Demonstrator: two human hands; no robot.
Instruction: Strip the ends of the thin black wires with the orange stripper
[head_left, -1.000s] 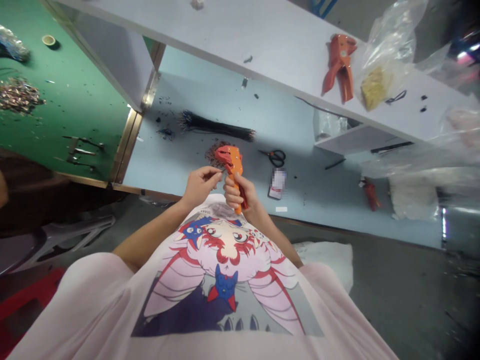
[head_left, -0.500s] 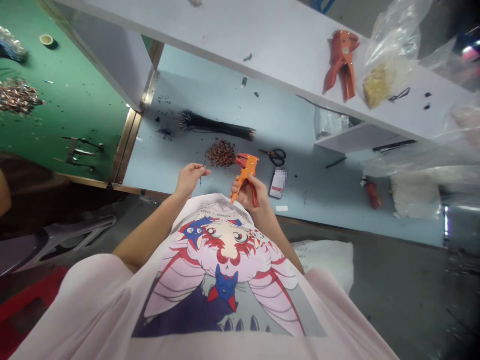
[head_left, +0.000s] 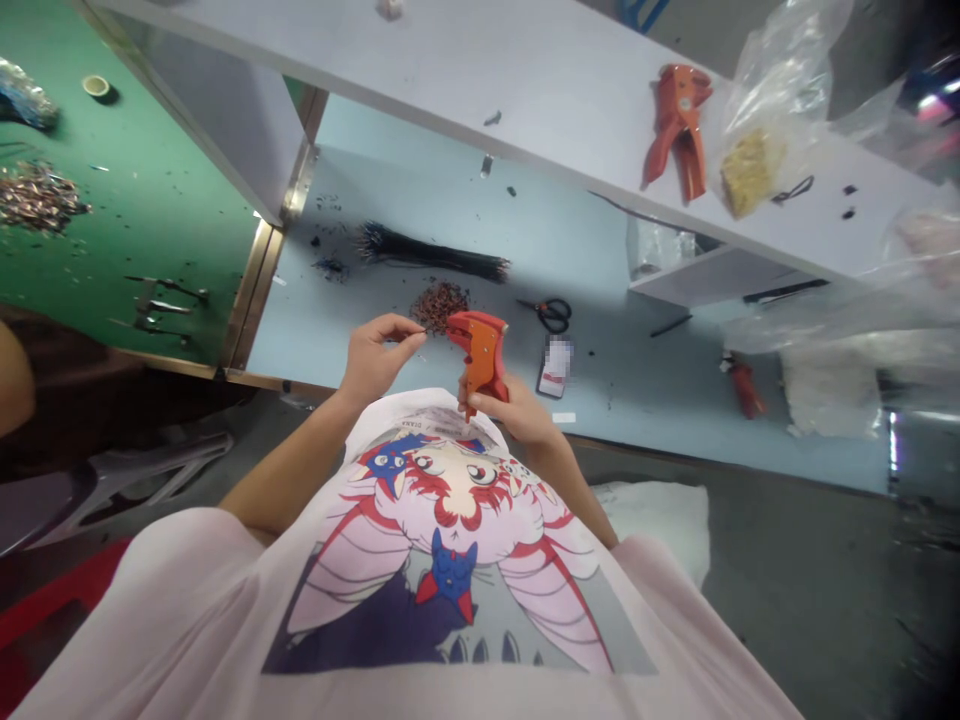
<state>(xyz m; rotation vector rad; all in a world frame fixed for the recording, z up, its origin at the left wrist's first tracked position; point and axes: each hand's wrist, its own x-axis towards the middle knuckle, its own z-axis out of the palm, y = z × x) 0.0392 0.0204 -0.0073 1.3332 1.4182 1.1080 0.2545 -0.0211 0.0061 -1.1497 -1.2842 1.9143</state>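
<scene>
Orange wire stripper [head_left: 478, 350] is nearing the thin wire [head_left: 417, 335] pinched in the left hand [head_left: 373, 362], the right hand [head_left: 510, 408] clamping around the tool.

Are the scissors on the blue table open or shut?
Shut: the black-handled scissors lie with their blades together in one thin point.

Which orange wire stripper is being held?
The wire stripper in the right hand; another wire stripper lies untouched on the white shelf.
</scene>
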